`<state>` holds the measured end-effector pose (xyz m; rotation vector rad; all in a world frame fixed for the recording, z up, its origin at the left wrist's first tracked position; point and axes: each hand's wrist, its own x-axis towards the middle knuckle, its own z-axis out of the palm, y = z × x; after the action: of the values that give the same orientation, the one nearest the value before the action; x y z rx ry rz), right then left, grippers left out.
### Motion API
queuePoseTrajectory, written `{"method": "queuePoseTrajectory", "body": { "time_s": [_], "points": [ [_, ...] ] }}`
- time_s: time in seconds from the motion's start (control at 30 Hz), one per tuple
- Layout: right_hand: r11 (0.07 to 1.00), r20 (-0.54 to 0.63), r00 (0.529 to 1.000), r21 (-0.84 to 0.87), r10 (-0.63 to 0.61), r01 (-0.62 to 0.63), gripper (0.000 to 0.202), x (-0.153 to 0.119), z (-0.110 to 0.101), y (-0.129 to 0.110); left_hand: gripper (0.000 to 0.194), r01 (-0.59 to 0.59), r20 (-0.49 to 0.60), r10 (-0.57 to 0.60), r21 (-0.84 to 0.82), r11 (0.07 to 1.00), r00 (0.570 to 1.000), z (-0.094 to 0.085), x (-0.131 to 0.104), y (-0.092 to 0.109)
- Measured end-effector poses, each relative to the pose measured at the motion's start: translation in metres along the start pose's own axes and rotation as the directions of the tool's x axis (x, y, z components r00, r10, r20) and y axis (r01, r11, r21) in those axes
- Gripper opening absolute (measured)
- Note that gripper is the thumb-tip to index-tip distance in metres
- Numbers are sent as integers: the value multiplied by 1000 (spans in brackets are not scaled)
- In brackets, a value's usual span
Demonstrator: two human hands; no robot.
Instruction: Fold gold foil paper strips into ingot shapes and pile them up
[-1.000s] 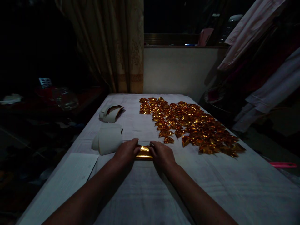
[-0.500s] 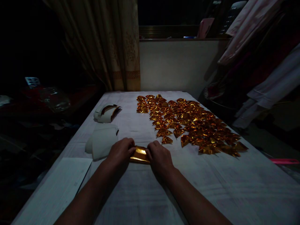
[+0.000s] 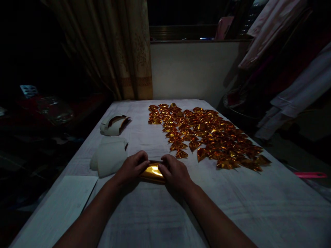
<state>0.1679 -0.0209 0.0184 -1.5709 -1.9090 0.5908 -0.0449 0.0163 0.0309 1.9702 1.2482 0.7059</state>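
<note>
A strip of shiny gold foil paper (image 3: 153,172) lies near the middle of the white-covered table, its ends partly hidden by my hands. My left hand (image 3: 134,166) grips its left end between thumb and curled fingers. At the right end, my right hand (image 3: 175,171) pinches the same piece. Many folded gold foil pieces (image 3: 222,137) are spread in packed rows beyond and to the right of my hands. Curled pale sheets (image 3: 110,156) rest just left of my left hand, and another curled stack with a dark gold inner side (image 3: 115,125) sits farther back.
A flat pale sheet (image 3: 59,206) covers the table's front left. Behind the table are a curtain (image 3: 129,51) and a wall. Clothes (image 3: 297,93) hang at the right, above a pink object (image 3: 310,175). A clear container (image 3: 55,110) stands at the dark left.
The gold strip now looks more rounded and bulged, and its shine has shifted. Both hands still hold its ends, with the fingers slightly raised. The whole view has shifted a little.
</note>
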Motion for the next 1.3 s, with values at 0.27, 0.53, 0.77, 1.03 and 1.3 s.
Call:
{"method": "queuePoseTrajectory", "body": {
  "time_s": [0.27,0.53,0.77,1.03,1.3],
  "points": [
    [980,-18,999,193,-36,39,35,5,2,12,22,17,-53,-31,-253,967,998,1,0,6],
    [906,94,990,403,102,-131,15,9,2,13,20,16,-105,-47,-285,958,993,3,-1,6],
    [904,60,993,410,103,-118,15,9,2,12,29,77,-102,-115,-323,943,988,6,0,0],
    [901,48,995,421,90,-102,20,9,2,13,32,92,-87,-137,-392,915,987,8,1,1],
    [928,46,998,368,45,-59,20,10,2,14,36,127,-80,-176,-421,898,981,9,2,2]
  ]
}}
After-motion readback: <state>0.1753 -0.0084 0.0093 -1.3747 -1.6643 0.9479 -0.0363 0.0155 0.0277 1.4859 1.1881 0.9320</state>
